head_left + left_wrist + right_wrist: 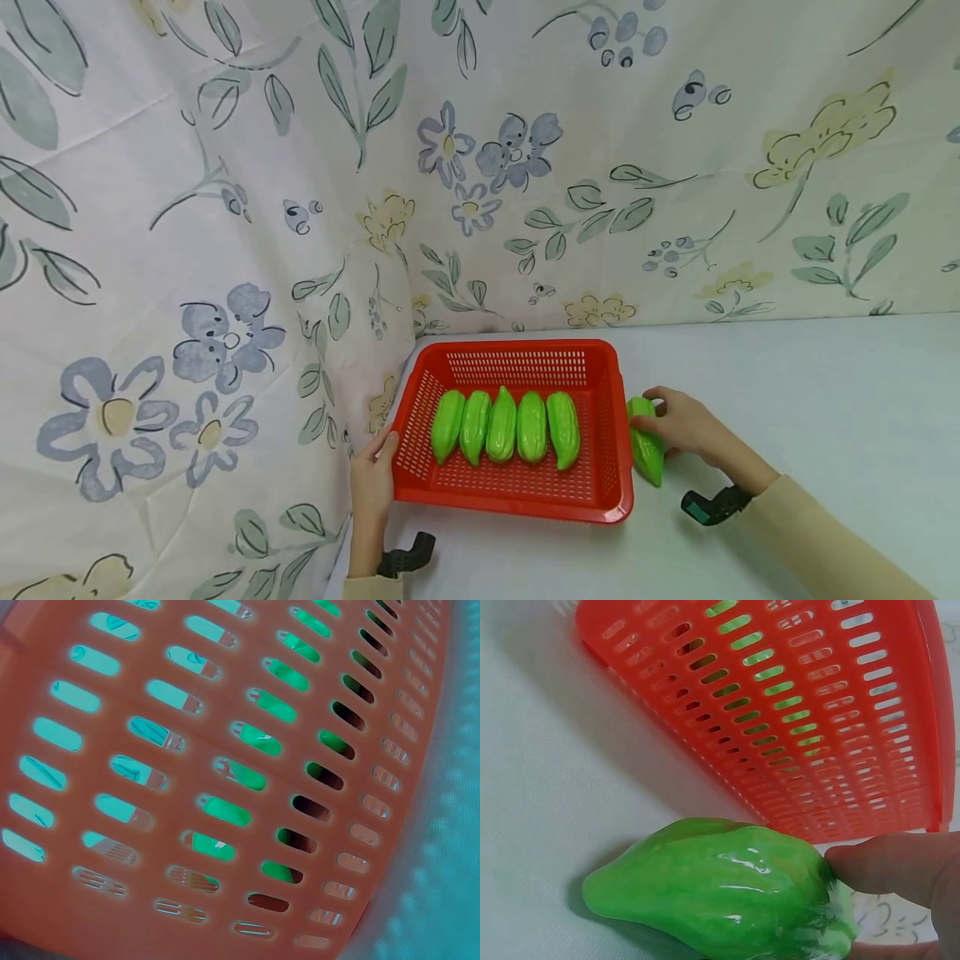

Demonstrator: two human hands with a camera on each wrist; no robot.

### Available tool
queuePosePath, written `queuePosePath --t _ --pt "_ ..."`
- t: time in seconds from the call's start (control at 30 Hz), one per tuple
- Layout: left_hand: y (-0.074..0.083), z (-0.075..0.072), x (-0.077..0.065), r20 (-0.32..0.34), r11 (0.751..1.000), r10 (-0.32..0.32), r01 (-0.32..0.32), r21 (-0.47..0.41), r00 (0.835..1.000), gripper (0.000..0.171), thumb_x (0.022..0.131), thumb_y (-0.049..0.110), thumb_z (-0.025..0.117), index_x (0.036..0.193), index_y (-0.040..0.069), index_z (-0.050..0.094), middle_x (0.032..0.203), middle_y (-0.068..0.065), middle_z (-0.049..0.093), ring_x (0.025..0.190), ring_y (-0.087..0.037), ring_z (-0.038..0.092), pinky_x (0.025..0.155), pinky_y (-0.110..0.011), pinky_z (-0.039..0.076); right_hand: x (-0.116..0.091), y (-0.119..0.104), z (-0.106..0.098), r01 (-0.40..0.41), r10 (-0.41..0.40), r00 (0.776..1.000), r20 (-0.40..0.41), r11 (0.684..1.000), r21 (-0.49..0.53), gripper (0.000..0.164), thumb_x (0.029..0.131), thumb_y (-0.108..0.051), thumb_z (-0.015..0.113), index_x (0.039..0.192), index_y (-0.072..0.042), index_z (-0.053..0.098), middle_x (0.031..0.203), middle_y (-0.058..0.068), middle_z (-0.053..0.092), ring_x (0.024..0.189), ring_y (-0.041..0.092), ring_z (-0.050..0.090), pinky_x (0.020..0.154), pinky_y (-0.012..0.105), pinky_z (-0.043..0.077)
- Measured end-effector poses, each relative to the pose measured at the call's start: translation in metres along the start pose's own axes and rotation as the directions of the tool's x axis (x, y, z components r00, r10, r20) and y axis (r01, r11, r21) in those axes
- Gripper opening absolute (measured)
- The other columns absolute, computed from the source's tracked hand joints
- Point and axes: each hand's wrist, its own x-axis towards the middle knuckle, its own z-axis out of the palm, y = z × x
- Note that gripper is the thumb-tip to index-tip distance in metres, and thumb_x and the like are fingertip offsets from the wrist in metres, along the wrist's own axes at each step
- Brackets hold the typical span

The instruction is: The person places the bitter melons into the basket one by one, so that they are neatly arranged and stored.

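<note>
In the head view a red plastic basket (517, 510) with slotted walls holds several glossy green ridged vegetables (501, 427), lying side by side in a row. My left hand (372, 477) grips the basket's left edge, thumb by the rim. Beyond the basket's right wall, another green vegetable (647, 454) lies on the table, and my right hand (684, 421) pinches its far end. Up close in the right wrist view, this vegetable (712, 892) looks film-wrapped, its pointed end on the table. Only the slotted basket wall (202, 757) fills the left wrist view; the left fingers are hidden there.
A white table (825, 417) lies under the basket and extends to the right. Flower-printed cloth (600, 217) hangs behind the table and along its left side, close to the left hand. Each wrist wears a small black camera mount (408, 556).
</note>
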Motion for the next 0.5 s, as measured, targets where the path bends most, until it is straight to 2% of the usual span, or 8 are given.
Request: queuePosePath --t 0.23,0.5 --pt "0.001 0.001 -0.001 0.0 1.0 -0.005 0.005 -0.005 1.0 0.054 0.107 0.044 0.054 0.15 0.011 0.057 0.132 -0.024 0.067 0.091 -0.028 0.07 0.071 -0.03 0.062 -0.002 -0.001 -0.009 0.0 0.0 1.0 0.007 1.0 0.007 0.074 0.097 -0.035 0.071 0.149 0.008 0.041 0.135 0.04 0.053 0.095 0.028 0.068 0.067 0.037 0.064" --pt "0.0 0.001 -0.001 -0.008 1.0 0.0 0.0 -0.01 1.0 0.053 0.107 0.042 0.055 0.149 0.01 0.058 0.133 -0.024 0.067 0.093 -0.031 0.07 0.071 -0.031 0.062 -0.011 -0.011 -0.039 0.031 -0.031 0.999 -0.012 0.999 0.039 0.076 0.1 -0.036 0.067 0.152 0.01 0.035 0.139 0.043 0.046 0.103 0.035 0.067 0.068 0.038 0.064"
